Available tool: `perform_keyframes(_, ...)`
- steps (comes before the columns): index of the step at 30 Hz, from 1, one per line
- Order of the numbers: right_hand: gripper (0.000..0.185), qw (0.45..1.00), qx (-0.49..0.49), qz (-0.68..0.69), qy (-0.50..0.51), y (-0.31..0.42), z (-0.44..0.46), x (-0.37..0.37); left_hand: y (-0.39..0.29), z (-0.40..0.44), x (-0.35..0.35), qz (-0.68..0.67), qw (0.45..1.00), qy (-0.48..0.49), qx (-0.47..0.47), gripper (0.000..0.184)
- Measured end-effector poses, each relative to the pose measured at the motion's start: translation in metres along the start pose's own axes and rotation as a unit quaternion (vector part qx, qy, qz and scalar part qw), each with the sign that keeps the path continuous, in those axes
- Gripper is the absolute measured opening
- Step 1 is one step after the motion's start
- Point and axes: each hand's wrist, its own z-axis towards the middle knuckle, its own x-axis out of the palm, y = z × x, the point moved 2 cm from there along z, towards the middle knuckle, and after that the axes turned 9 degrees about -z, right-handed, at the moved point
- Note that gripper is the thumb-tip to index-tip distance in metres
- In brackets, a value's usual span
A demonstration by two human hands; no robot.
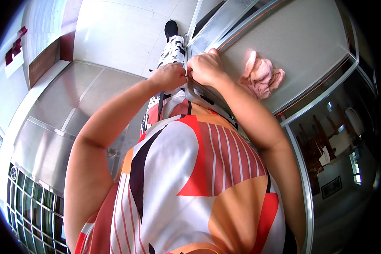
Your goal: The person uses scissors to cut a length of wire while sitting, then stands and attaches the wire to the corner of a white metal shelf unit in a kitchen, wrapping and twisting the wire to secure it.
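Note:
My left hand [169, 77] is closed, its fingertips meeting those of my right hand at the edge of a silver metal frame [191, 91]. Over that frame, my right hand [205, 67] is also closed, with its fingers curled inward and pinched near the edge. Whatever lies between the fingertips is too small or hidden to make out. A crumpled pink cloth [261, 77] lies on the beige panel [300, 46], to the right of my right hand and apart from it.
Glass-and-metal panels [228, 21] stand beyond my right hand. Stainless steel cabinet fronts [86, 95] line the left side, above a metal grille [34, 207]. Dark reflective glass [334, 156] is at the right. My foot in a black shoe [171, 29] rests on pale floor tiles [114, 34].

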Motion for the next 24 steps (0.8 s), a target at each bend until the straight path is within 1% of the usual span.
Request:
perform_keyframes(1,0.005,1.0,0.001,0.004,0.001,0.0,0.0,0.001,0.0,-0.003,0.002,0.011,0.998,-0.027,0.049,0.013)
perform_keyframes(4,0.004,1.0,-0.007,0.018,0.005,-0.001,-0.001,-0.001,0.001,-0.017,0.004,0.058,0.986,-0.083,0.131,0.009)
perform_keyframes(6,0.004,0.999,-0.024,0.036,0.007,-0.003,-0.004,-0.003,0.006,-0.028,0.011,0.033,0.98,-0.108,0.165,0.007)
perform_keyframes(8,0.003,0.999,-0.021,0.044,0.002,-0.002,-0.005,-0.001,0.01,-0.031,0.024,-0.006,0.977,-0.142,0.157,0.006)
perform_keyframes(11,0.006,0.999,-0.022,0.032,-0.011,-0.002,-0.005,-0.001,0.024,-0.029,0.032,-0.043,0.984,-0.119,0.125,0.01)
perform_keyframes(12,0.008,0.999,-0.026,0.029,-0.017,0.0,-0.003,-0.001,0.031,-0.033,0.031,-0.19,0.973,-0.113,0.07,0.012)
perform_keyframes(13,0.008,0.999,-0.028,0.034,-0.014,0.0,-0.003,0.0,0.038,-0.037,0.033,-0.334,0.937,-0.102,0.013,0.014)
perform_keyframes(14,0.006,0.999,-0.023,0.028,0.001,0.001,-0.001,0.0,0.043,-0.04,0.035,-0.471,0.877,-0.088,-0.043,0.016)
perform_keyframes(15,0.004,0.999,-0.017,0.022,0.016,0.002,-0.001,0.0,0.042,-0.043,0.033,-0.547,0.833,-0.049,-0.068,0.02)
perform_keyframes(16,0.004,0.999,-0.012,0.013,0.032,0.002,-0.001,-0.002,0.037,-0.041,0.034,-0.632,0.77,-0.049,-0.076,0.019)
perform_keyframes(18,0.004,0.999,-0.009,0.012,0.042,0.003,-0.001,-0.004,0.018,-0.035,0.043,-0.782,0.616,-0.044,-0.088,0.019)
perform_keyframes(19,0.004,0.999,-0.008,0.01,0.036,0.002,0.0,-0.001,0.019,-0.032,0.047,-0.809,0.58,-0.05,-0.082,0.018)
perform_keyframes(22,0.007,1.0,-0.005,0.011,0.017,0.004,0.001,-0.002,0.022,-0.032,0.053,-0.839,0.543,-0.029,-0.034,0.018)
perform_keyframes(23,0.01,1.0,-0.003,0.013,0.012,0.004,0.001,-0.003,0.025,-0.028,0.052,-0.815,0.578,-0.017,-0.03,0.016)
perform_keyframes(24,0.009,1.0,-0.003,0.016,0.019,0.005,0.001,-0.004,0.027,-0.026,0.048,-0.77,0.637,-0.016,-0.026,0.016)
